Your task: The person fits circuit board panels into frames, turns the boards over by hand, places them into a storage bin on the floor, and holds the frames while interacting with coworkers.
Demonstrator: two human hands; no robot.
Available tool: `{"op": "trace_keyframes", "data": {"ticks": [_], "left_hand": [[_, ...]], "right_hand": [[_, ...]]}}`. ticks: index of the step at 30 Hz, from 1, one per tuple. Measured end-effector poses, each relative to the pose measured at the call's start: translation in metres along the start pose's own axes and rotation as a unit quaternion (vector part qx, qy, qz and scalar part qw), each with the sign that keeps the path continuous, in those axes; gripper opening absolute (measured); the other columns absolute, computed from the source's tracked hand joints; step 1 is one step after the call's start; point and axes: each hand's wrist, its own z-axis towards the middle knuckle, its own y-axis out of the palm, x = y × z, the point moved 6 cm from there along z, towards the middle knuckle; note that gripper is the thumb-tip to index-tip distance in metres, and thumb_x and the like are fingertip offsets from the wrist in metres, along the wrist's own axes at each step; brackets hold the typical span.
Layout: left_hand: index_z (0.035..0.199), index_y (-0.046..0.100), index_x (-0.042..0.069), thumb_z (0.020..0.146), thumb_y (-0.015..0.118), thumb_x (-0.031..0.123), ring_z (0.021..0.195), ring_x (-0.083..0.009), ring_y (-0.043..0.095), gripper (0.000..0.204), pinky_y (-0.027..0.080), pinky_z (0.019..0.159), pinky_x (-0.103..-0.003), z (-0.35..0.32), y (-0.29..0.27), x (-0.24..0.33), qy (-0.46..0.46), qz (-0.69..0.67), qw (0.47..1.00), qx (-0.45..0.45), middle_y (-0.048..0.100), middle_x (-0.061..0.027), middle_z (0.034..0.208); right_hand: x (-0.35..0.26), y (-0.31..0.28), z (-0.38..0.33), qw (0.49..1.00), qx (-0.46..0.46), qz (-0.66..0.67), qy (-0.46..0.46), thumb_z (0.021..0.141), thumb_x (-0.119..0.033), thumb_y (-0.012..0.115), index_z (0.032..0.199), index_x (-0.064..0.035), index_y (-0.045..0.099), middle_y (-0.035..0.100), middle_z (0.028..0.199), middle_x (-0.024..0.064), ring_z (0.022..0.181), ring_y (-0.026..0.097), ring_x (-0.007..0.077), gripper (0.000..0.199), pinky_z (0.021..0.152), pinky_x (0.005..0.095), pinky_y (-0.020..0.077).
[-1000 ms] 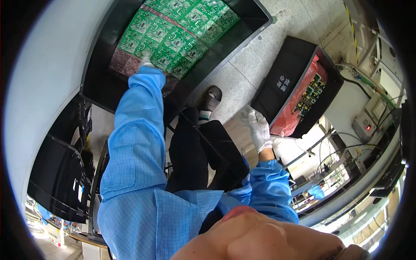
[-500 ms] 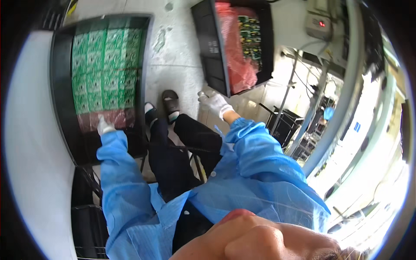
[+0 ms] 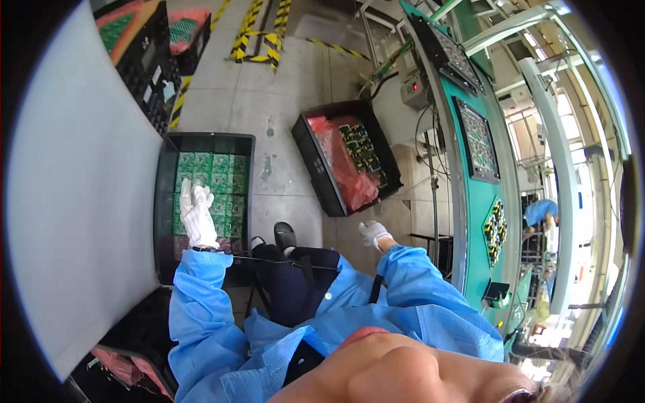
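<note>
At nine o'clock the gloved left grip (image 3: 197, 213) is over green boards (image 3: 232, 180) that lie in a black crate (image 3: 251, 208). Its fingers are extended toward twelve and parted, so it is released; I cannot tell whether the fingertips touch the boards. The left arm comes in from between seven and eight o'clock. At four o'clock the gloved right grip (image 3: 371, 233) is near a second crate (image 3: 314, 160), its fingers bent and aimed toward ten; I cannot tell whether it is clenched or slack. That crate, at one o'clock, holds pink wrap (image 3: 331, 149) and dark boards (image 3: 361, 151). Pale labels (image 3: 156, 75) on a dark crate at ten o'clock, and the red display (image 3: 414, 86) between one and two, are too small to read.
</note>
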Motion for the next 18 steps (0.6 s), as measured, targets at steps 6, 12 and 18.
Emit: {"op": "trace_keyframes", "data": {"ticks": [6,12,18], "left_hand": [[0.144,0.036,0.000,0.099,0.054,0.026,0.105,-0.0216,0.062,0.055,0.054,0.086,-0.032,-0.063,0.015,0.077,0.082,0.177,0.977,-0.090,0.055,-0.0181,0.129],[0.145,0.036,0.002,0.099,0.054,0.025,0.102,-0.0213,0.062,0.055,0.054,0.085,-0.032,-0.090,0.035,0.047,0.008,0.159,0.976,-0.147,0.055,-0.0180,0.129],[0.145,0.037,0.001,0.098,0.056,0.021,0.106,-0.0200,0.060,0.055,0.049,0.092,-0.032,-0.104,0.179,0.073,0.000,0.196,0.934,-0.297,0.056,-0.0180,0.129]], "right_hand": [[0.000,-0.016,-0.022,0.998,0.011,0.046,-0.049,0.095,-0.039,0.053,0.095,-0.0005,0.063,0.065,0.074,0.0111,0.062,0.067,0.0235,0.040,0.057,0.0355,0.0540],[-0.094,-0.024,-0.057,0.940,0.084,-0.110,-0.313,0.093,-0.029,0.049,0.092,-0.0047,0.062,0.066,0.078,0.0192,0.072,0.065,0.0374,0.028,0.068,0.0465,0.0513],[-0.161,-0.086,-0.121,0.946,0.040,0.135,-0.293,0.100,-0.037,0.045,0.106,-0.0020,0.066,0.070,0.084,0.0102,0.075,0.068,0.0201,0.042,0.073,0.0360,0.0526]]}}
